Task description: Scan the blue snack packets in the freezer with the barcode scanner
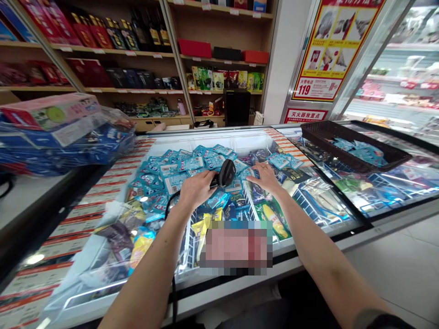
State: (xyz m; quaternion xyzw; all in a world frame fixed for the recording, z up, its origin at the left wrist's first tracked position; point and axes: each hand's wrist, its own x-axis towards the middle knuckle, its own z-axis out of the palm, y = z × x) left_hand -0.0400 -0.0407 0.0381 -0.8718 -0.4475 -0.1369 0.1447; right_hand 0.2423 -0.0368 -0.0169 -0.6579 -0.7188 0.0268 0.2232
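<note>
My left hand (198, 189) is wrapped round the handle of a black barcode scanner (227, 173), whose cable runs down past my left forearm. Many light-blue packets (187, 164) lie heaped on the freezer's glass top, around and beyond the scanner. My right hand (265, 176) is spread low over the right side of the heap, its fingertips at a blue packet; whether it presses on it I cannot tell. A few more blue packets (281, 160) lie just to the right of that hand.
Below the glass, the chest freezer (329, 214) holds wire baskets of frozen goods. A dark brown basket (356, 167) with similar blue packets stands at right. Plastic-wrapped boxes (65, 132) are stacked at left. Stocked shelves (137, 50) line the back wall.
</note>
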